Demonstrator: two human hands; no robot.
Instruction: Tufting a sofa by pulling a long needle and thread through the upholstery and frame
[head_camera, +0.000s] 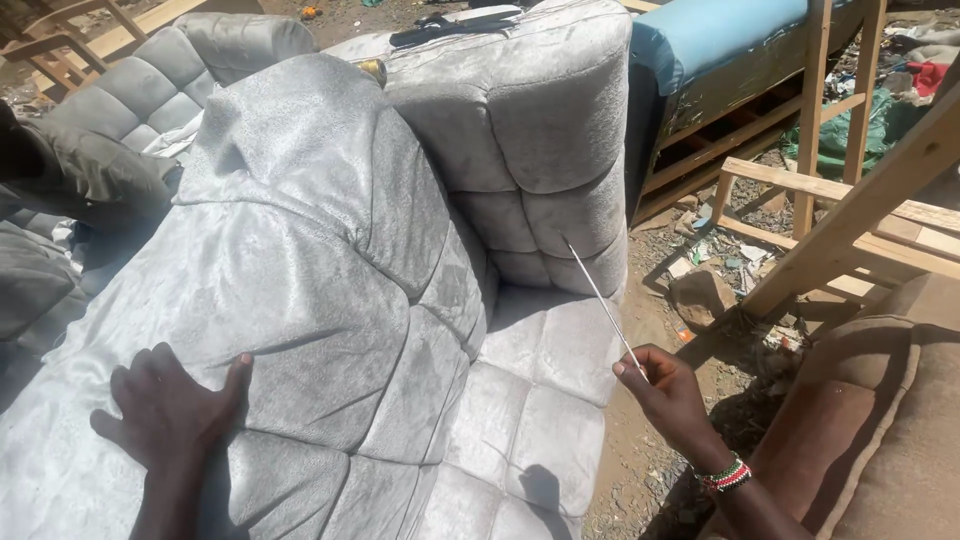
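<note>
Long upholstery needle (600, 300) slants up from the right hand (668, 398), pinched at its lower end between thumb and fingertips (622, 370), over the grey sofa's (330, 260) seat corner. Left hand (175, 410) lies flat, fingers spread, on the sofa's backrest.

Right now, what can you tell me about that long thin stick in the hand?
The long needle is a thin, straight, pale metal-looking rod. The right hand pinches its lower end between the fingers. It slants up and to the left, and its tip ends in front of the grey tufted sofa; whether it touches the fabric is unclear. No thread can be made out.
</note>
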